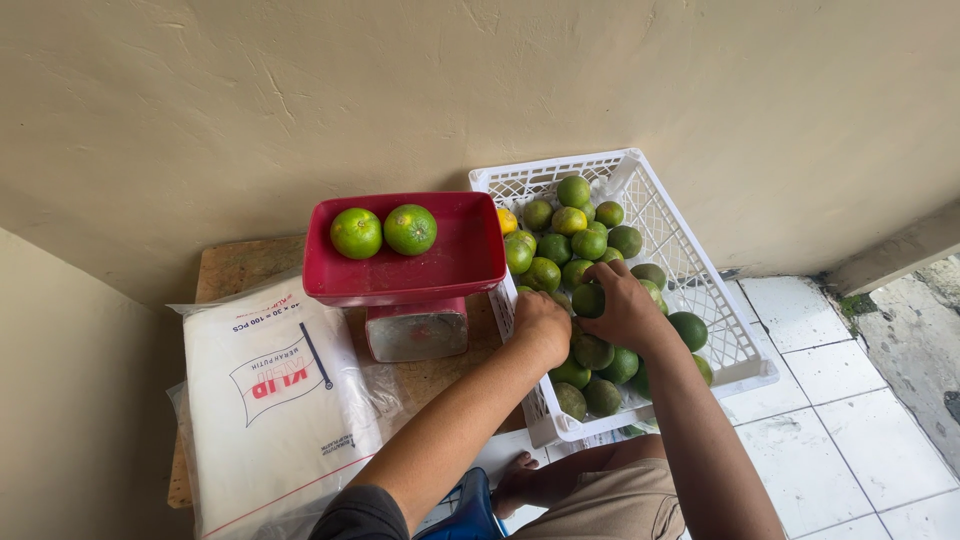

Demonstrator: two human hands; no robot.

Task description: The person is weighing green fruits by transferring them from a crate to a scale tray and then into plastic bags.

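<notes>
Just one camera here, strapped to the person's head, looking steeply down and a bit forward over their own forearms, close in on the white crate and red scale tray, with the beige wall filling the top half of the view.

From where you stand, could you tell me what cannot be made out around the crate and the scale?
Head view only:
- Whether the left hand holds a fruit: its fingers dip behind the white crate wall.
- The green citrus under the right hand: mostly covered, so the grip is unclear.
- The scale dial: hidden beneath the red pan.
- The plastic bag pack: its lower edge is cut off by the frame.
</notes>
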